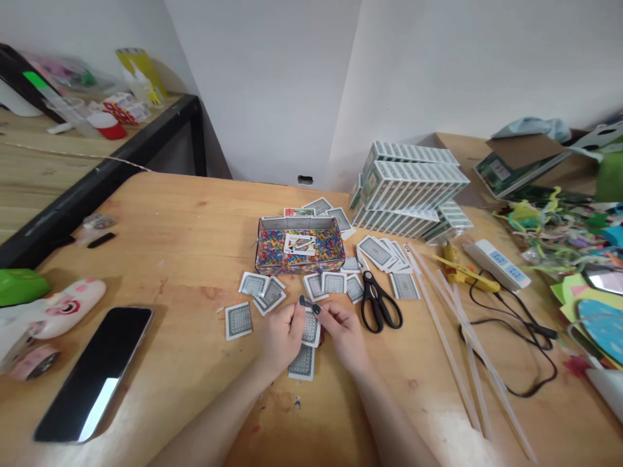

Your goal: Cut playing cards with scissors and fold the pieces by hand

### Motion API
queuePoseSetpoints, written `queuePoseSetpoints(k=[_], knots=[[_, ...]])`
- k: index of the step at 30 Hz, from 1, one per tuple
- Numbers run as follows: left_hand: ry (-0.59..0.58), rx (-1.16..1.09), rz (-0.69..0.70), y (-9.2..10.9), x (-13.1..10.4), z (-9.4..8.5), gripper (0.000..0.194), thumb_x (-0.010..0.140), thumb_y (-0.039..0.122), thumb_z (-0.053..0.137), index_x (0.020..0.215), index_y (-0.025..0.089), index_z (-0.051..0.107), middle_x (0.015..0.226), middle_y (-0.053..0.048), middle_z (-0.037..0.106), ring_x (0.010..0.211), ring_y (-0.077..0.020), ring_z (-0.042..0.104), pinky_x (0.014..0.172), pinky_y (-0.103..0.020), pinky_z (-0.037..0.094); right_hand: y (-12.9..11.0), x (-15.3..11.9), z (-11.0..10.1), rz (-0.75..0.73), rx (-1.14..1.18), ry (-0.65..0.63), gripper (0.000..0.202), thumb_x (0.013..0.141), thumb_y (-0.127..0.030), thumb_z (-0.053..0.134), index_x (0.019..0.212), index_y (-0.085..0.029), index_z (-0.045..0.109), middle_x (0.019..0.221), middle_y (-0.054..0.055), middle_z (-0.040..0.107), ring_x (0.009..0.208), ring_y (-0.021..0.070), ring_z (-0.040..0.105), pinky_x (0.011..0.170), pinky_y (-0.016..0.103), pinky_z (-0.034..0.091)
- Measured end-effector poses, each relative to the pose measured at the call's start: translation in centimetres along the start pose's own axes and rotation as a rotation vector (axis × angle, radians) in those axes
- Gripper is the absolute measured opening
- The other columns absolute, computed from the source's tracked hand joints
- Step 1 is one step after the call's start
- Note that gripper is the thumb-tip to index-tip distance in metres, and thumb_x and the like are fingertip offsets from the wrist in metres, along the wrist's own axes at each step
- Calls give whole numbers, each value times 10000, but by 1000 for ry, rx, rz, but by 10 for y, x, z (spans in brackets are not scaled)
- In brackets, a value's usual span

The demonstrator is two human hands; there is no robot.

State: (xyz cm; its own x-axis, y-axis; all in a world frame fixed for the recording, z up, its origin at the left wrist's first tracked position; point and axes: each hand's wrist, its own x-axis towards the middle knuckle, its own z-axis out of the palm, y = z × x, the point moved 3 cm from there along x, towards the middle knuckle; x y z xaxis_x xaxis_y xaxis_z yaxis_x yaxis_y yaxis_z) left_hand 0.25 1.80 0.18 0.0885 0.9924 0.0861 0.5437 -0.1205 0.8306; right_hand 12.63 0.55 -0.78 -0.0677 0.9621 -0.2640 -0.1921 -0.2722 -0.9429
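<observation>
Both my left hand (284, 334) and my right hand (343, 329) pinch the top of a patterned card piece (311, 327), thumbs close together. Beneath it another card piece (301, 363) lies on the table. Beyond my hands is a box (300, 266) with a colourful lining and a face card (299, 244) inside. Several card pieces surround its front, among them one (238, 321) left of my left hand and one (334, 283) near the box. Black-handled scissors (377, 301) lie to the right of my right hand.
Stacked card packs (409, 188) stand at the back right, with loose cards (379, 251) before them. Clear sticks (467, 331), a yellow glue gun (470, 272), a power strip (501, 263) and a black cable lie right. A phone (97, 373) lies left.
</observation>
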Motion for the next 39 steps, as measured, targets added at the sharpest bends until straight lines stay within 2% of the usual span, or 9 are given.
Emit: queuePoseSetpoints(k=[7, 13, 18, 27, 29, 31, 34, 36, 39], knots=[[131, -111, -59, -6, -2, -6, 387, 843, 345, 387, 491, 199, 321, 454, 47, 330, 450, -103, 343, 468, -234, 259, 0, -5, 6, -13, -22, -54, 347, 737, -481, 602, 606, -189, 468, 423, -75, 423, 364, 72, 368, 379, 196, 292], [-72, -92, 50, 2, -2, -2, 325, 842, 303, 396, 540, 188, 366, 508, 39, 397, 497, -101, 394, 497, -218, 284, -1, -2, -4, -57, 58, 93, 333, 738, -460, 611, 601, -189, 476, 420, -76, 407, 350, 64, 331, 356, 190, 237], [-151, -80, 83, 4, -2, 0, 318, 848, 264, 366, 541, 185, 378, 492, 37, 408, 477, -99, 397, 485, -223, 275, 3, 0, -6, -18, 116, 57, 299, 731, -422, 629, 608, -190, 486, 432, -76, 414, 352, 64, 342, 355, 187, 238], [-138, -69, 111, 2, 0, -5, 411, 839, 309, 388, 452, 181, 335, 433, 49, 322, 424, -84, 332, 455, -226, 244, 1, -1, -6, -19, 101, 68, 264, 739, -398, 632, 626, -175, 546, 324, -101, 363, 276, 42, 243, 307, 179, 153], [-119, -75, 90, 0, 3, -6, 430, 830, 338, 414, 437, 178, 346, 421, 47, 330, 421, -84, 339, 453, -225, 248, 1, -2, -6, -39, 132, 76, 237, 755, -392, 621, 671, -175, 579, 318, -98, 380, 252, 48, 266, 287, 175, 186], [-127, -84, 61, -3, 5, -8, 423, 838, 361, 406, 458, 176, 394, 429, 40, 379, 437, -92, 377, 458, -222, 267, 1, -3, -7, -74, 157, 72, 233, 763, -394, 614, 697, -171, 604, 380, -55, 493, 288, 82, 396, 310, 193, 313], [-156, -125, 25, -4, 5, -8, 426, 876, 369, 328, 510, 174, 428, 472, 27, 447, 475, -104, 431, 475, -219, 304, -1, -6, -8, -156, 177, 76, 308, 781, -458, 562, 757, -166, 654, 579, 34, 640, 495, 168, 585, 473, 287, 476], [-158, -171, 12, -4, 5, -9, 412, 888, 359, 302, 544, 174, 431, 512, 23, 471, 502, -108, 458, 490, -216, 328, -3, -7, -10, -202, 119, 125, 349, 798, -484, 519, 792, -175, 682, 652, 50, 667, 597, 192, 614, 554, 311, 493], [-163, -223, -1, -2, 4, -9, 277, 862, 341, 392, 669, 174, 499, 606, 19, 518, 558, -116, 504, 515, -208, 369, -4, -6, -12, -221, -22, 234, 215, 745, -392, 621, 778, -187, 678, 705, 36, 677, 675, 185, 616, 612, 285, 484]])
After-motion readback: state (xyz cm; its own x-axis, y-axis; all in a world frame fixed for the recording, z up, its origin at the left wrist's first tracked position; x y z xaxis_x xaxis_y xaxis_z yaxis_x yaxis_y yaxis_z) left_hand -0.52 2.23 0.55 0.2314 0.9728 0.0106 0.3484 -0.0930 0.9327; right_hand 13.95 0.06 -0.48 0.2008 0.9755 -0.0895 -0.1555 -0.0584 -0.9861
